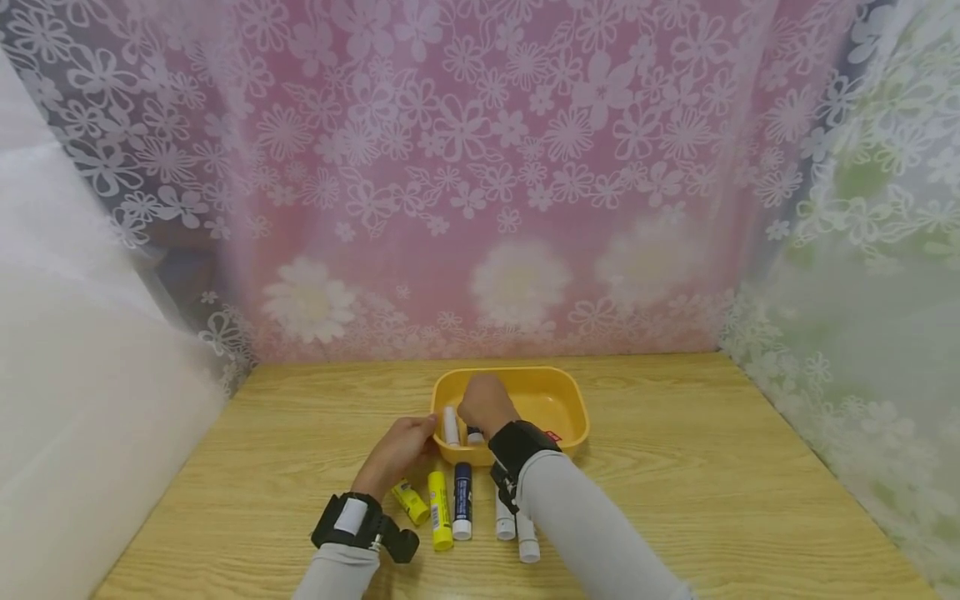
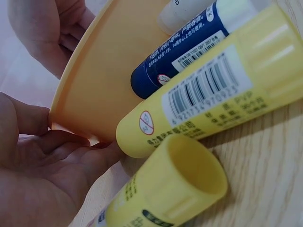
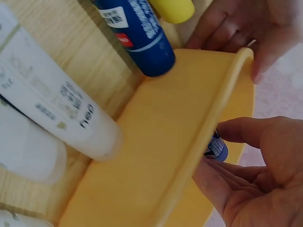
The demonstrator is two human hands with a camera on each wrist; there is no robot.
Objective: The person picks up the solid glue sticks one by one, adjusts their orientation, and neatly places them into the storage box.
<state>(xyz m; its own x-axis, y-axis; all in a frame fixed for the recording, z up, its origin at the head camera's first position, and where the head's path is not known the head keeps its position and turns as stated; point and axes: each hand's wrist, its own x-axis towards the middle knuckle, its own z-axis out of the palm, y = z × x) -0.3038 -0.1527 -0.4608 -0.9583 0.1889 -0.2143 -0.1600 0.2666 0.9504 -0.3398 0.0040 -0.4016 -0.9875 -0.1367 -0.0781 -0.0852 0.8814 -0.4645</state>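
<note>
The yellow tub sat toward the far edge of the wooden surface, about midway between its left and right edges. The person's left hand gripped the tub by its left edge, thumb at the rim and fingers beneath the wall. The right hand reached inside over the near edge, thumb and fingers pinching a blue stick, mostly hidden by the hand and the tub wall. Inside, nearer the tub's left edge, was a white stick; whether it leaned or lay flat could not be told.

Outside the tub's near edge lay a slanted yellow stick, a second yellow stick, a dark blue stick with a white end, a partly covered white tube and, to its right, another white tube.

The right sleeve and wrist strap passed above the white tubes, so a low drag of that arm could send them rolling toward the near edge. The left fingers were just beside the second yellow stick's end, and a changed grip might nudge it. Too hard a pull on the rim could tip the tub and roll the loose white stick. The right hand's pinch seemed to rely on fingertips alone; a slip might knock the blue stick into its neighbour.
</note>
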